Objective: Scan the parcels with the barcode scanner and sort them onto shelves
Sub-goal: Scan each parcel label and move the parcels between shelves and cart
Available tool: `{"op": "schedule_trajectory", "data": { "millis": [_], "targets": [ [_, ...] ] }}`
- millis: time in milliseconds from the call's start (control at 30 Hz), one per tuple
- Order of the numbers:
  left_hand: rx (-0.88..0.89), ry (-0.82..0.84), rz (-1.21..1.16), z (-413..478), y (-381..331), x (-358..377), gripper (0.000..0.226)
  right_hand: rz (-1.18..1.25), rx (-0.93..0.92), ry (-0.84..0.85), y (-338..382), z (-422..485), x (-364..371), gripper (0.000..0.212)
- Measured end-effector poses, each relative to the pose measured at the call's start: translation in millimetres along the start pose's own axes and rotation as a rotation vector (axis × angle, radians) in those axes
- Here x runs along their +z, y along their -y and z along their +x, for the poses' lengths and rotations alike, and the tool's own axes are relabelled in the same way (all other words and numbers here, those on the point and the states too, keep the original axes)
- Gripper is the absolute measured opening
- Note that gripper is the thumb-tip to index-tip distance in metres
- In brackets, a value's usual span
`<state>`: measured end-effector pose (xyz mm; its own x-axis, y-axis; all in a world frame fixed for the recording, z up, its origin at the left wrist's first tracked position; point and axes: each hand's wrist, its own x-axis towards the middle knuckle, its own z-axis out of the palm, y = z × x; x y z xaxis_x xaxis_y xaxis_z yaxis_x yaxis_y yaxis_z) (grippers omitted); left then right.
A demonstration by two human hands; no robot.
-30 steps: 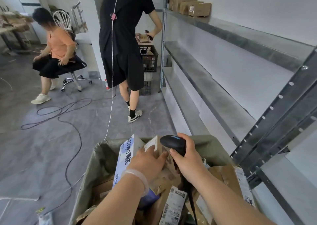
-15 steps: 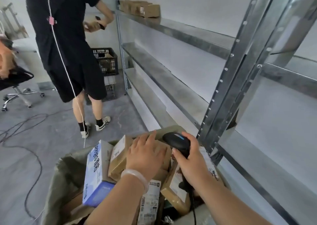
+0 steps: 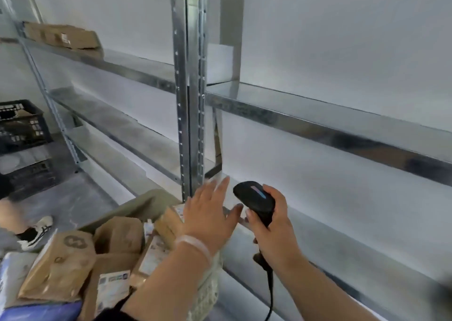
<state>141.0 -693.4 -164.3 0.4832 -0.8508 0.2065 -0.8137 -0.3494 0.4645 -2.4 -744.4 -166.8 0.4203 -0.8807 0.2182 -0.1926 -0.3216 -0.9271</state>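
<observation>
My right hand (image 3: 274, 225) grips a black corded barcode scanner (image 3: 256, 202), held upright in front of the lower metal shelf (image 3: 318, 242). My left hand (image 3: 210, 210) hovers flat with fingers spread, above a small cardboard parcel (image 3: 168, 222) at the right edge of the grey bin (image 3: 146, 204). Whether the palm touches that parcel is hidden. The bin holds several brown parcels (image 3: 61, 264), some with white labels (image 3: 111, 289). Steel shelving fills the wall, with a perforated upright post (image 3: 189, 100) just behind my hands.
Several cardboard boxes (image 3: 63, 38) sit on the upper shelf at far left. Black plastic crates (image 3: 22, 127) are stacked on the floor at left. Another person's leg and sneaker (image 3: 36, 230) stand beside the bin. The middle shelf (image 3: 330, 122) runs to the right.
The view has swung right, toward the shelving. My left hand has risen off the box it was pressing and spread its fingers. The scanner has lifted away from the bin toward the shelf.
</observation>
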Motion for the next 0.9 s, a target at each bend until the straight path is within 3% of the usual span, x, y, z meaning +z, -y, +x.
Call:
{"op": "schedule_trajectory", "data": {
  "millis": [500,900],
  "targets": [
    [0.445,0.168,-0.180,-94.4,-297.8,119.4,0.071,-0.097,0.034,-0.510,-46.8,-134.6,-299.3,0.057],
    [0.682,0.343,-0.247,-159.3,-416.3,179.5,0.069,-0.141,0.138,-0.834,-77.4,-221.1,-409.8,0.055]
  ]
}}
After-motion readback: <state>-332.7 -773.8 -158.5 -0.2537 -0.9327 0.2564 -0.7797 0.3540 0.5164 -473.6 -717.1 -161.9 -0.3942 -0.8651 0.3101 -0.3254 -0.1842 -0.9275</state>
